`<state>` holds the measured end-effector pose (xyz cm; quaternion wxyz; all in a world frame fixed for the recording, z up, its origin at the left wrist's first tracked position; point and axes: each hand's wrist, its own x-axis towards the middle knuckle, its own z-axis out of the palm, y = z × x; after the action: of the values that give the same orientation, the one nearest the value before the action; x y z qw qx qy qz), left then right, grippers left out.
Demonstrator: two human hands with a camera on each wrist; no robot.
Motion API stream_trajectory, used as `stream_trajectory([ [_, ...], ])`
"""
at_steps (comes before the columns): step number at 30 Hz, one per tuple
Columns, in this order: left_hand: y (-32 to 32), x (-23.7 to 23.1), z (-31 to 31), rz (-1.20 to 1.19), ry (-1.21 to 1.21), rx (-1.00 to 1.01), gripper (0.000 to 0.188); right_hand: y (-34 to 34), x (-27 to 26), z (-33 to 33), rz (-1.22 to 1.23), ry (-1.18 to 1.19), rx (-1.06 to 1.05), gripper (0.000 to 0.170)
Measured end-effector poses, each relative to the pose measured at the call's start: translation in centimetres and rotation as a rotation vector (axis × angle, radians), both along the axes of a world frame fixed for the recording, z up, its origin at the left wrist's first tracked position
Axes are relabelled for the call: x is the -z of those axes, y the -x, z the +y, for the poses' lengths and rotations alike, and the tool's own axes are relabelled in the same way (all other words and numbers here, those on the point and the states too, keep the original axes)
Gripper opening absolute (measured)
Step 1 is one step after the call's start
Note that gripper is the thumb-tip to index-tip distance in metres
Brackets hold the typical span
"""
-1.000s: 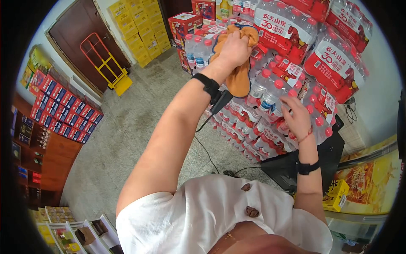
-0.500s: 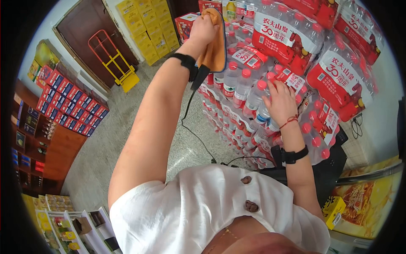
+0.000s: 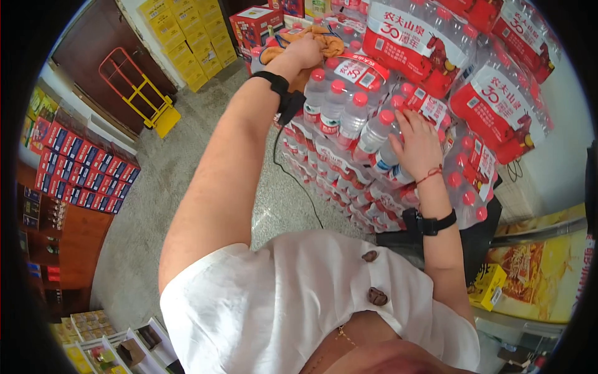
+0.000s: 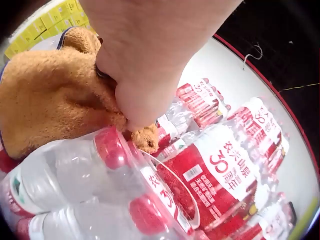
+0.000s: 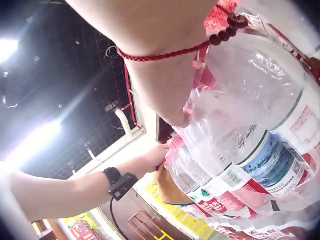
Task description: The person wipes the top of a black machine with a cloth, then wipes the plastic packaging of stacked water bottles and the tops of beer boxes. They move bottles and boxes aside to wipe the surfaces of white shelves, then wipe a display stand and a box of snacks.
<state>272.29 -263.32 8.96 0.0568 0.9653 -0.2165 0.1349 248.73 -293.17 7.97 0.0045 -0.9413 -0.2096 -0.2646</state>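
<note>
My left hand (image 3: 306, 51) grips an orange-brown towelling cloth (image 4: 60, 100) with a dark blue edge, bunched over the bottles at the far left corner of the stack. In the left wrist view the cloth lies against red-capped water bottles (image 4: 112, 150). My right hand (image 3: 418, 148) rests with fingers spread on the caps of a shrink-wrapped bottle pack (image 3: 375, 134). The right wrist view shows the wrapped bottles (image 5: 272, 162) close beside that hand, its fingertips mostly hidden.
Larger bottle packs (image 3: 420, 38) rise behind and to the right. Red cartons (image 3: 256, 25) stand beyond the cloth. A black cable (image 3: 296, 177) hangs from the left wrist strap. Further left are yellow boxes (image 3: 184, 37) and a hand truck (image 3: 140, 93).
The left hand carries the cloth leftward from the middle of the packs; it hung down half a second ago and now lies bunched on the bottles. The right hand has moved forward onto the caps.
</note>
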Motion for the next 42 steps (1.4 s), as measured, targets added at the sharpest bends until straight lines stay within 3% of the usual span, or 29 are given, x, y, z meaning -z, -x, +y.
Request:
stream_trajectory([
  [2,1.5,0.9,0.0,0.084,-0.027,0.046,0.036,0.1,0.1,0.0,-0.006,0.006,0.004,0.049],
  [4,3.2,2.1,0.9,0.300,0.589,-0.004,0.034,0.3,-0.2,0.2,0.024,-0.014,0.016,0.048],
  [8,5.5,-0.7,1.8,0.346,0.738,-0.051,0.033,0.1,0.3,0.2,-0.036,0.016,0.027,0.048],
  [11,6.6,-4.6,-0.2,0.204,0.927,0.008,0.031,-0.2,0.3,0.3,0.003,0.029,0.040,0.049],
  [13,5.6,-4.7,-3.2,-0.088,0.710,0.172,0.030,-0.1,0.0,0.4,0.030,0.018,0.039,0.049],
  [14,6.0,-5.2,-4.3,-0.193,0.231,0.385,0.030,0.0,-0.1,0.5,0.041,-0.003,0.042,0.049],
  [15,6.9,-4.4,-7.0,-0.215,0.120,0.206,0.031,0.0,0.1,0.5,0.046,0.004,0.044,0.049],
  [16,5.7,-1.7,-9.3,-0.271,-0.213,0.238,0.026,-0.1,0.3,0.4,0.032,-0.006,0.040,0.049],
  [18,10.6,0.0,-12.0,-0.086,0.176,0.044,0.035,-0.2,0.3,0.1,0.011,-0.010,0.046,0.048],
  [21,11.4,0.3,-13.0,-0.051,0.150,0.171,0.039,-0.1,0.4,0.2,-0.009,-0.005,0.048,0.047],
  [23,12.1,0.3,-12.9,-0.018,0.100,0.368,0.036,-0.1,0.0,0.4,0.024,-0.023,0.052,0.048],
  [27,10.0,0.6,-12.0,-0.106,0.108,0.410,0.032,-0.2,-0.1,0.4,0.032,-0.050,0.056,0.048],
  [29,6.2,0.9,-10.5,-0.204,-0.289,0.344,0.028,-0.1,0.2,0.0,0.037,-0.064,0.029,0.049],
  [32,4.1,1.8,-7.4,-0.235,-0.184,0.235,0.027,-0.1,0.2,-0.1,0.045,-0.070,0.036,0.049],
  [34,4.7,2.4,-7.7,-0.270,0.217,-0.077,0.028,-0.4,0.8,-0.5,0.029,-0.082,0.016,0.048],
  [35,5.0,2.6,-8.4,-0.270,0.213,-0.083,0.028,-0.5,0.9,-0.7,0.022,-0.085,0.006,0.048],
  [37,6.7,2.1,-10.1,-0.121,-0.060,0.151,0.031,-0.5,0.9,-0.8,-0.009,-0.102,-0.022,0.047],
  [42,13.3,1.1,-15.8,-0.086,0.073,0.152,0.030,-0.4,0.9,-1.8,-0.036,-0.224,-0.117,0.035],
])
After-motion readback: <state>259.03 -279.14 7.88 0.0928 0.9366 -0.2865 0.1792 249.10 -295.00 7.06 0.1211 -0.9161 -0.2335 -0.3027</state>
